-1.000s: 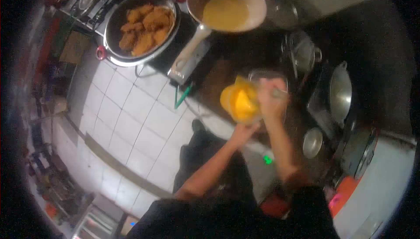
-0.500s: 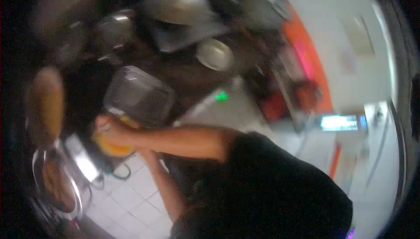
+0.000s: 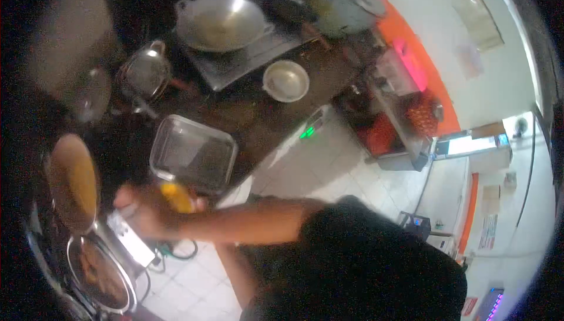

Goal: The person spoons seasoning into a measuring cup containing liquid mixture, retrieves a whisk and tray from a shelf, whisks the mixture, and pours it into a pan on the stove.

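Observation:
My right hand (image 3: 144,212) is blurred by motion, its fingers curled in a closed grip; a greyish bit shows at the fingers, too smeared to name. Behind my right forearm, part of my left hand (image 3: 201,203) shows against a yellow rounded object (image 3: 176,196), which it seems to hold. Most of that hand and object is hidden. Just beyond is a clear rectangular container (image 3: 194,153) on the dark counter. On the near left, a metal-rimmed pan or bowl (image 3: 101,274) holds brown pieces. Above it a pale round vessel (image 3: 73,183) has yellow contents.
A large two-handled wok (image 3: 222,22) sits on a stove (image 3: 235,62). Beside it is a small metal bowl (image 3: 286,81). A metal pot or strainer (image 3: 145,73) stands on the left. A bright rectangular device (image 3: 132,241) lies near my right hand. White floor tiles (image 3: 317,162) lie below the counter.
My right hand has moved slightly down in the view, away from the yellow object. That object now shows to the right of the hand. The whole view has shifted and become sharper.

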{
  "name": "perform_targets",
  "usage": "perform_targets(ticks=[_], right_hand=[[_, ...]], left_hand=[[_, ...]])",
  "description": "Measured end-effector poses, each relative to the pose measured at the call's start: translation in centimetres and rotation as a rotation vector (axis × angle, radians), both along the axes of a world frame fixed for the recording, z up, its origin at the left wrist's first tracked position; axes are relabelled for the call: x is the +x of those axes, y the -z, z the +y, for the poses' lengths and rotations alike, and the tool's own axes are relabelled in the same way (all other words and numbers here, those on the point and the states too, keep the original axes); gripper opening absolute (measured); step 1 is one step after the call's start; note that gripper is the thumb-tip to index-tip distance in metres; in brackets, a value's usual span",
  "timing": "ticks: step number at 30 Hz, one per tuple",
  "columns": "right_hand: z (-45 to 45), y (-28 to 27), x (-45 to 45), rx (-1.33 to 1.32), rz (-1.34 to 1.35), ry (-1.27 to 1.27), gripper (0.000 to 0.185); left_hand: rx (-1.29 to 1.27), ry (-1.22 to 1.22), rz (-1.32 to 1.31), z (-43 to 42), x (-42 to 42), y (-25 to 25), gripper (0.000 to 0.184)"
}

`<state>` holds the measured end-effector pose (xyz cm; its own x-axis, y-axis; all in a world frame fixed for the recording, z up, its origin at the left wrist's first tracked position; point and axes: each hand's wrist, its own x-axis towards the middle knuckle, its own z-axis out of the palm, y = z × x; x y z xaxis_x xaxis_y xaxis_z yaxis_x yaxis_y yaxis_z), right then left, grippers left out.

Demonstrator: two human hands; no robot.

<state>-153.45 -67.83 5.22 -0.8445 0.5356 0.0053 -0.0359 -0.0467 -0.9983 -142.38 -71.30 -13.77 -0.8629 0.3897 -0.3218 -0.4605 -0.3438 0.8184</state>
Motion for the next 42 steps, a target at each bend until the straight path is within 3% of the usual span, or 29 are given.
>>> perform_targets(ticks=[2,3,4,5,7,9,10,12,13,14,15,17,18,20,21,22,23,25,28,30,32,33,34,36,38,39,40,41,42], right_hand=[[1.6,1.1,0.5,0.0,-0.296,-0.231,0.021],[1.8,1.0,-0.5,0.058,-0.038,-0.222,0.022],[0.9,0.7,0.0,0.244,-0.148,-0.126,0.025],[0.2,3.4,-1.1,0.026,0.119,0.025,0.012],[-1.2,8.2,-0.3,-0.139,0.055,0.009,0.007],[2.1,6.6,0.5,0.321,0.045,-0.183,0.008],[1.7,-1.2,0.3,0.303,-0.147,-0.205,0.01],[-0.5,-1.2,0.6,0.106,0.084,0.319,0.012],[1.4,2.2,0.9,0.189,-0.133,0.006,0.014],[3.2,5.5,0.2,0.297,-0.333,-0.305,0.016],[2.1,4.2,-0.3,0.296,-0.337,-0.341,0.016],[0.5,-0.5,-0.3,0.332,0.166,0.247,0.018],[0.6,1.1,0.2,0.326,0.148,0.232,0.018],[2.6,4.5,0.9,0.468,-0.245,-0.157,0.02],[1.6,1.1,-0.4,0.227,-0.343,-0.097,0.019],[1.6,2.0,-1.4,0.247,-0.316,-0.12,0.019],[1.1,3.8,0.4,0.34,-0.054,0.055,0.02],[0.7,2.7,-0.4,0.414,0.24,0.231,0.021],[-0.3,-1.6,-0.3,0.467,0.098,0.202,0.02],[-1.2,0.6,0.3,0.358,0.223,0.344,0.021],[-0.7,0.7,0.5,0.165,-0.375,-0.18,0.023],[-0.9,-0.9,-0.9,0.417,-0.092,-0.038,0.02],[-0.6,0.8,0.0,0.41,-0.126,-0.04,0.02],[0.8,5.3,0.1,0.511,-0.037,-0.422,0.017],[0.2,2.7,-1.8,0.518,-0.185,-0.475,0.019],[-1.2,0.5,-2.8,0.402,0.06,-0.172,0.018],[-2.3,-0.3,-1.3,0.264,0.238,0.145,0.018],[-1.8,3.0,-1.0,0.543,0.189,-0.031,0.015],[-1.7,2.4,-0.9,0.539,0.2,-0.034,0.015]], left_hand=[[-0.101,-0.04,0.074,0.9,0.8,-5.0,0.039],[-0.155,-0.061,0.109,1.4,1.1,-7.6,0.039],[-0.182,0.001,0.209,2.7,1.1,-6.3,0.037],[-0.224,0.032,0.275,3.5,1.6,-3.9,0.035],[-0.422,0.104,0.39,-0.2,2.3,0.2,0.032],[-0.635,0.099,0.476,-2.5,1.6,2.1,0.03],[-0.381,-0.008,0.081,-0.8,0.7,-0.4,0.028],[-0.235,0.06,-0.007,-1.9,-0.7,-2.9,0.03],[-0.139,0.006,-0.105,-1.2,-0.9,-2.2,0.033],[-0.132,-0.045,-0.111,-0.6,-1.0,-2.6,0.033],[-0.078,-0.12,-0.029,-0.7,-0.9,-3.1,0.035],[-0.021,-0.226,0.057,-0.3,-0.6,-3.3,0.036],[-0.029,-0.155,0.023,-0.6,-0.7,-3.0,0.037],[-0.019,-0.085,0.011,-0.6,-0.3,-2.7,0.038],[-0.144,-0.104,0.165,-0.6,-1.1,-3.0,0.038],[-0.267,-0.144,0.322,-0.5,-1.9,-2.8,0.038],[-0.124,-0.015,-0.004,-1.1,-0.8,-2.6,0.04],[-0.089,-0.084,0.029,-0.1,-1.1,-2.7,0.041],[-0.053,-0.114,0.028,0.3,-1.1,-1.9,0.039],[-0.118,0.0,-0.047,-1.0,-1.1,-2.7,0.035],[-0.024,-0.121,-0.009,-0.7,0.0,-4.6,0.033],[0.069,-0.267,0.058,-0.4,-1.6,-5.0,0.032],[0.059,-0.262,0.026,-1.0,-0.5,-5.0,0.032],[-0.248,0.1,-0.018,-2.4,-1.2,-4.6,0.034],[-0.375,-0.137,0.229,-2.8,-0.9,-3.9,0.031],[-0.504,-0.375,0.442,-2.7,-1.0,-3.5,0.028],[-0.516,-0.357,0.397,-3.2,0.8,-3.3,0.028],[-0.573,-0.273,0.335,-3.9,0.9,-2.8,0.028],[-0.619,-0.206,0.298,-4.1,-0.2,-2.8,0.029]])
